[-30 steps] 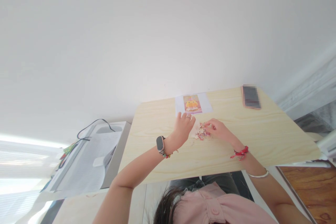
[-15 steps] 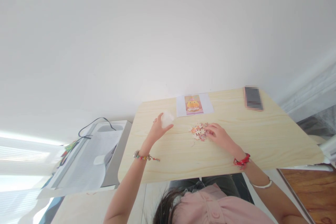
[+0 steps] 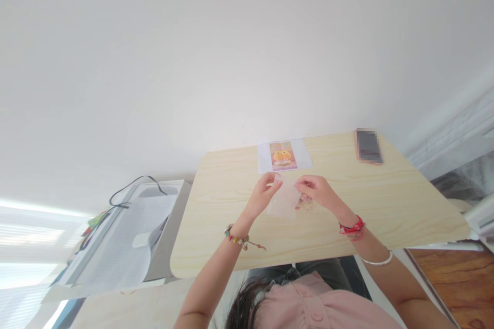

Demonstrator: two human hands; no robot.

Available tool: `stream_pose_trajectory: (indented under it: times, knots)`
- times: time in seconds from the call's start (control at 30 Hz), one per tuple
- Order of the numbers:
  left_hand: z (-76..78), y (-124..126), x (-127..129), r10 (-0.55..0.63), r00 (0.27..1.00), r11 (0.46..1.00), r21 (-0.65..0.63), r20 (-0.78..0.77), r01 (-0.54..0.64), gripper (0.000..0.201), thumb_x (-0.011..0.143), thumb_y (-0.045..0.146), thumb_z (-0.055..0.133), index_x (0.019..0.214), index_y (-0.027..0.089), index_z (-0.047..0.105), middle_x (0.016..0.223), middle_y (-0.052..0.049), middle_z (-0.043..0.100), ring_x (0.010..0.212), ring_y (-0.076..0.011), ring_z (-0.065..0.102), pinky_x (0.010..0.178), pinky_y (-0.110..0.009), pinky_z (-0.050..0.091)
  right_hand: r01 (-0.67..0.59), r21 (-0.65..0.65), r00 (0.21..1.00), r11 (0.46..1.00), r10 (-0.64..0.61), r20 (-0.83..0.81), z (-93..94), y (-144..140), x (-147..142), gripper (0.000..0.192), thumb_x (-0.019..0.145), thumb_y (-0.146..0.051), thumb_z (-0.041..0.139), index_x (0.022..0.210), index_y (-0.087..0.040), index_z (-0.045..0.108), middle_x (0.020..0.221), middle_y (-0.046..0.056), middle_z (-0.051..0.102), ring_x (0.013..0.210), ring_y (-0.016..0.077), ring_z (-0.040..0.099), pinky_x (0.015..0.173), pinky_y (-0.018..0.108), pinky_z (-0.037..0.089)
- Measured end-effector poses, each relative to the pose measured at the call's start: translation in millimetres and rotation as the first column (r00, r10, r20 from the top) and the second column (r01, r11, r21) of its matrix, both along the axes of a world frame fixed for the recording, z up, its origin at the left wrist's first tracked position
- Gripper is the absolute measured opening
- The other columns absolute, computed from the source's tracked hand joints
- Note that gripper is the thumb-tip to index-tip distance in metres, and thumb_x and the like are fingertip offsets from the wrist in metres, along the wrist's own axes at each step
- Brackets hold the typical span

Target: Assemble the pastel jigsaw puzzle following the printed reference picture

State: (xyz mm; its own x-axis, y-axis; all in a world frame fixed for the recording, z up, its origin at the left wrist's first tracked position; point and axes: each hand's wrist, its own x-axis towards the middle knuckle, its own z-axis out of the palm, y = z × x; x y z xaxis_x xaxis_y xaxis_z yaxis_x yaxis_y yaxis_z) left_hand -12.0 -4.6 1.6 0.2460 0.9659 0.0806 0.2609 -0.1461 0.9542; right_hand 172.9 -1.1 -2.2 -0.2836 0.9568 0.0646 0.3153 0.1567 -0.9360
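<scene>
Risk was that the thin clear bag [image 3: 283,200], pinched by the left hand [image 3: 263,193] and right hand [image 3: 314,191] over the table's [image 3: 405,205] far middle, slipped and scattered the puzzle pieces [image 3: 304,202].

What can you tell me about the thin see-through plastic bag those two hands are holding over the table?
The small clear plastic bag looks thin, soft and slightly milky, roughly rectangular, with no print that can be made out. It is held above the pale wooden table, hanging down from its top edge. The left hand pinches its upper left corner and the right hand its upper right. Whether anything is inside cannot be told. Its lower right edge partly covers the pile of small colourful puzzle pieces behind it.
</scene>
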Motion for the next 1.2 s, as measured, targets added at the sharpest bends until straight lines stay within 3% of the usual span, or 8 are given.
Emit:
stream_pose_trajectory:
  times: [0.13,0.27,0.47,0.57,0.67,0.83,1.03,1.2]
  knots:
    - [4.5,4.5,0.4,0.001,1.000,1.000,-0.004,-0.026,-0.001,0.019,0.079,0.034,0.049,0.069,0.017,0.050,0.068,0.000,0.054,0.069,-0.0129,0.052,0.066,-0.026,0.042,-0.072,-0.020,0.997,0.997,0.072,0.037,1.7,-4.4,8.4,0.018,0.074,-0.031,0.053,0.065,-0.017,0.058,0.057,-0.002,0.055,0.051,0.0102,0.047,0.048,0.023,0.036]
    - [3.6,-12.4,7.9,0.076,0.989,0.994,0.084,-0.126,-0.066,0.015,0.081,0.027,0.044,0.070,0.018,0.047,0.070,0.000,0.054,0.071,-0.0135,0.051,0.066,-0.026,0.041,-0.095,0.089,0.992,0.992,0.087,0.092,10.0,-13.9,3.6,0.014,0.075,-0.029,0.053,0.073,-0.017,0.060,0.067,0.000,0.058,0.058,0.0110,0.049,0.053,0.023,0.037]
    - [-8.6,-60.1,12.0,0.136,0.963,0.982,0.160,-0.231,-0.100,0.014,0.084,0.022,0.035,0.073,0.019,0.044,0.073,-0.002,0.053,0.073,-0.0145,0.050,0.067,-0.028,0.040,-0.144,0.238,0.982,0.961,0.109,0.153,9.9,-44.9,-7.8,0.013,0.077,-0.019,0.049,0.065,-0.018,0.054,0.061,-0.001,0.052,0.058,0.0105,0.045,0.055,0.022,0.035]
    - [-12.2,-73.3,10.0,0.123,0.964,0.990,0.097,-0.235,-0.103,0.015,0.085,0.024,0.035,0.074,0.019,0.044,0.073,-0.002,0.053,0.070,-0.0140,0.050,0.065,-0.028,0.040,-0.157,0.227,0.978,0.961,0.119,0.174,3.5,-56.5,-8.8,0.013,0.076,-0.017,0.048,0.065,-0.018,0.051,0.060,-0.002,0.050,0.057,0.0103,0.044,0.054,0.022,0.035]
    - [-9.6,-74.0,5.2,0.009,0.972,0.999,0.035,-0.235,-0.001,0.017,0.085,0.028,0.037,0.073,0.019,0.046,0.071,-0.001,0.054,0.069,-0.0137,0.050,0.063,-0.026,0.040,-0.177,0.203,0.974,0.963,0.142,0.176,0.3,-60.3,-6.6,0.009,0.077,-0.017,0.048,0.069,-0.018,0.052,0.065,-0.001,0.052,0.061,0.0110,0.047,0.058,0.022,0.036]
    - [-5.5,-70.7,0.4,-0.091,0.947,0.986,0.108,-0.309,0.130,0.015,0.084,0.025,0.039,0.075,0.019,0.049,0.073,-0.002,0.054,0.070,-0.0134,0.050,0.063,-0.025,0.039,-0.216,0.158,0.969,0.963,0.192,0.157,1.6,-61.8,-6.7,0.007,0.075,-0.017,0.049,0.068,-0.018,0.052,0.064,-0.002,0.051,0.059,0.0102,0.045,0.056,0.022,0.035]
    - [-8.1,-74.6,-2.2,-0.045,0.915,0.961,0.233,-0.401,0.149,0.017,0.087,0.023,0.034,0.079,0.019,0.048,0.076,-0.003,0.052,0.073,-0.0144,0.049,0.066,-0.027,0.039,-0.146,0.123,0.981,0.982,0.127,0.148,-0.1,-65.0,-12.6,0.011,0.077,-0.019,0.047,0.066,-0.018,0.050,0.062,-0.002,0.049,0.057,0.0105,0.043,0.054,0.022,0.033]
    - [1.3,-73.1,-11.2,-0.022,0.939,0.974,0.206,-0.344,0.098,0.017,0.085,0.025,0.040,0.073,0.019,0.050,0.073,-0.002,0.053,0.072,-0.0135,0.050,0.066,-0.026,0.039,-0.227,0.044,0.960,0.973,0.216,0.179,4.8,-62.9,-1.5,0.017,0.081,-0.029,0.047,0.071,-0.019,0.055,0.068,0.000,0.054,0.061,0.0119,0.046,0.056,0.023,0.035]
